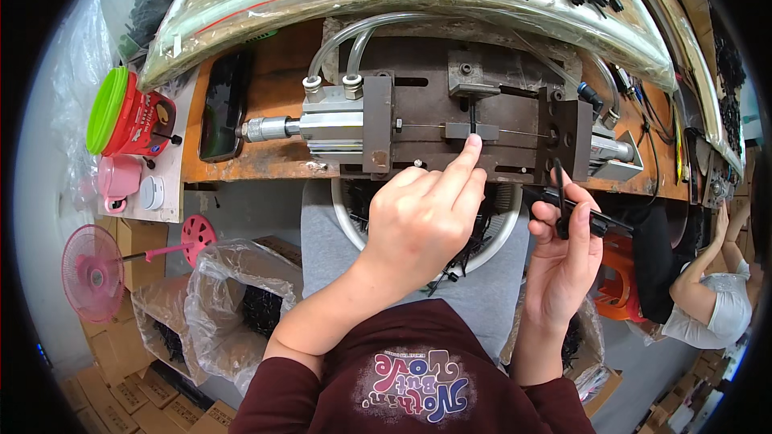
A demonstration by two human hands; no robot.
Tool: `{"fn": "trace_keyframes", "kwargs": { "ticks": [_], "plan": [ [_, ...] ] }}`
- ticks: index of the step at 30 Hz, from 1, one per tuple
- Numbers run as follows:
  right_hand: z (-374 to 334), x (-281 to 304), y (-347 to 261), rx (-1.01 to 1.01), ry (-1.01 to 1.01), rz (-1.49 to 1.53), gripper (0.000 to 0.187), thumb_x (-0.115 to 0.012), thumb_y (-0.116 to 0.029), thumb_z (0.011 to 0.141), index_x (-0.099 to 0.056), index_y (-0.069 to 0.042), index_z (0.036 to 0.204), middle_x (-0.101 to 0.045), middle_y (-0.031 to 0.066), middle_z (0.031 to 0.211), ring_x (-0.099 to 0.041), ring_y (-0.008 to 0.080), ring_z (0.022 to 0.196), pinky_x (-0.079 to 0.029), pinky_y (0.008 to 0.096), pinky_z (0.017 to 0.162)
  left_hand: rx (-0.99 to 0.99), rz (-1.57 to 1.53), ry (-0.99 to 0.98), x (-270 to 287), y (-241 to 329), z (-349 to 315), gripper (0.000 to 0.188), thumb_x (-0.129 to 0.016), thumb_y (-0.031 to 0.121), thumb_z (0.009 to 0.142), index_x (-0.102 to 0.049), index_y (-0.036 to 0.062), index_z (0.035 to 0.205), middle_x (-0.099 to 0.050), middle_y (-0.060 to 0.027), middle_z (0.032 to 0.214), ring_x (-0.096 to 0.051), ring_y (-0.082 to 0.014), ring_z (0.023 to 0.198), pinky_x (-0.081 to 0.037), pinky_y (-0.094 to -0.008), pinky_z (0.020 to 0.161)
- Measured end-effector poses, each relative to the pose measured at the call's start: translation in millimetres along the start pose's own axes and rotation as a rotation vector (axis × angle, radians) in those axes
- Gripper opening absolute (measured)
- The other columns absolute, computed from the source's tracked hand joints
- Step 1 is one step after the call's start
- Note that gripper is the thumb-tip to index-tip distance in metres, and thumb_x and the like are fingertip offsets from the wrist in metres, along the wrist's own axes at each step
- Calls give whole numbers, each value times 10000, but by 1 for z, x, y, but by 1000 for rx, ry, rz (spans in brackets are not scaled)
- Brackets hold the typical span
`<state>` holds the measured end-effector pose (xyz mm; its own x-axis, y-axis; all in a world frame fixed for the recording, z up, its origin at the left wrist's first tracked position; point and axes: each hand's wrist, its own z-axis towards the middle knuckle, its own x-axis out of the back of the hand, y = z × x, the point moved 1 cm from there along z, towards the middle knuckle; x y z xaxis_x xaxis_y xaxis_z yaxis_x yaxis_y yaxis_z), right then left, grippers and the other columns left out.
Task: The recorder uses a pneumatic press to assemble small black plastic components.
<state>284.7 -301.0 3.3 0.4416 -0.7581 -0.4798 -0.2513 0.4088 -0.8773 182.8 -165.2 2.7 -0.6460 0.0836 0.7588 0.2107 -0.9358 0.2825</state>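
My left hand [426, 217] reaches over the front of a dark metal clamping fixture [418, 104]. Its index finger is stretched out, with the tip against the lower end of a thin black plastic rod [473, 112]; the other fingers are curled and the thumb is hidden. The rod stands across a small grey block [458, 131] in the middle of the fixture. Off the fixture's right front, my right hand [563, 265] is closed around several black plastic stem parts [572, 219], pinched between thumb and fingers.
A white basket [347, 229] of black parts sits at my lap. Above the fixture, a plastic-wrapped tray [265, 12] bears more parts. A phone [223, 104], red bucket [149, 124] and pink cup [119, 177] are left; another person [708, 297] is at far right.
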Motion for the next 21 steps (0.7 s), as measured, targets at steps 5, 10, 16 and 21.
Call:
{"fn": "trace_keyframes", "kwargs": {
  "ticks": [5, 10, 16, 21],
  "plan": [
    [-1, -1, 3, 1, -16, 4, 339, -496, -194, 1027, -544, 69, 1235, -575, 238, 1290, -706, 232, 902, -602, 278, 720, 11, -1, -9, -2, -1, -1, 251, -801, 138, 680, -715, 49, 898, -700, -92, 1149, -655, -149, 667, -500, -267, 609],
    [-1, -3, 4, 5, 22, 14, 341, -484, -188, 1031, -533, 70, 1250, -556, 238, 1316, -698, 243, 951, -606, 288, 755, 17, -42, -10, 2, -1, 0, 299, -807, 158, 689, -710, 53, 952, -706, -78, 1120, -657, -156, 671, -491, -265, 600],
    [-10, -12, 14, -37, -35, 70, 315, -472, -156, 1033, -526, 56, 1261, -528, 238, 1356, -681, 279, 1023, -575, 348, 874, -153, -258, 128, 15, 23, -7, 323, -805, 187, 721, -680, 54, 987, -676, -54, 944, -639, -164, 678, -488, -289, 552],
    [-19, -28, 22, -100, -108, 61, 303, -458, -138, 1036, -530, 53, 1260, -536, 249, 1349, -667, 332, 1053, -529, 397, 950, -125, -311, 168, 10, 26, -8, 285, -788, 121, 736, -682, 26, 983, -660, -69, 898, -650, -197, 695, -522, -295, 574]
  ]
}}
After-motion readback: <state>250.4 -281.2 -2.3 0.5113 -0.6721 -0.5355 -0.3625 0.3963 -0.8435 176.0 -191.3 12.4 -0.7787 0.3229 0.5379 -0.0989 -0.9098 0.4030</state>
